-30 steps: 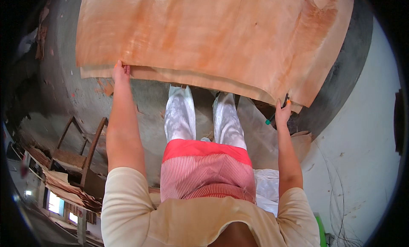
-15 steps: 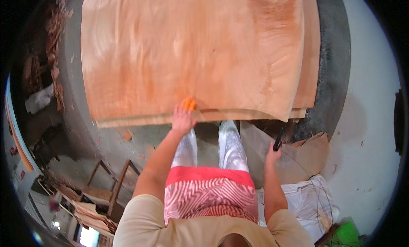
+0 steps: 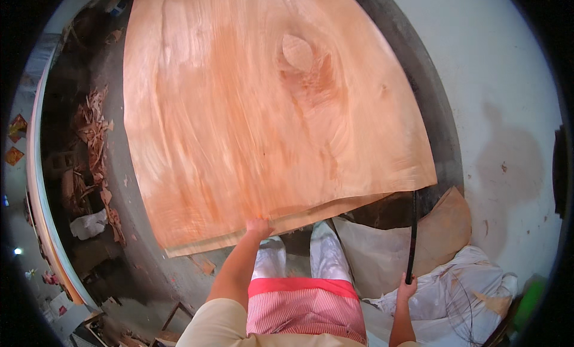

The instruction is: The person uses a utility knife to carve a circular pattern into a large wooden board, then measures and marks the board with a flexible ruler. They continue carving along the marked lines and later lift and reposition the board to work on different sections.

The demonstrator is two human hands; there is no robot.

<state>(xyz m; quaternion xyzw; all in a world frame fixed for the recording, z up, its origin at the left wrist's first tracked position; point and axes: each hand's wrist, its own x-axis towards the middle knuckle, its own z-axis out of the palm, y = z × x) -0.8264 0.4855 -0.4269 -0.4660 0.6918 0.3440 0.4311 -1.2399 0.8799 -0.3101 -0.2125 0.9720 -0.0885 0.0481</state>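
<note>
A large, pale orange-brown wood veneer sheet (image 3: 239,119) fills the middle of the view, with another sheet edge (image 3: 206,246) showing just below its front edge. My left hand (image 3: 259,228) is at that near edge, its fingers bunched against the sheet. A trace of orange shows at the fingertips, but I cannot make out what they hold. Off to the right, my right hand (image 3: 406,288) is closed around the lower end of a long, thin black rod (image 3: 414,239). The rod's far end meets the sheet's right front corner.
A pale curved sheet (image 3: 388,245) and crumpled white plastic (image 3: 436,293) lie at the lower right, beside the white wall (image 3: 508,185). Torn veneer scraps (image 3: 92,131) are strewn along the left. A wooden frame (image 3: 173,317) stands at the lower left.
The view has shifted, and the sheets now appear turned and lower. The black rod shows at much greater length. The orange thing at my left fingers is now mostly hidden.
</note>
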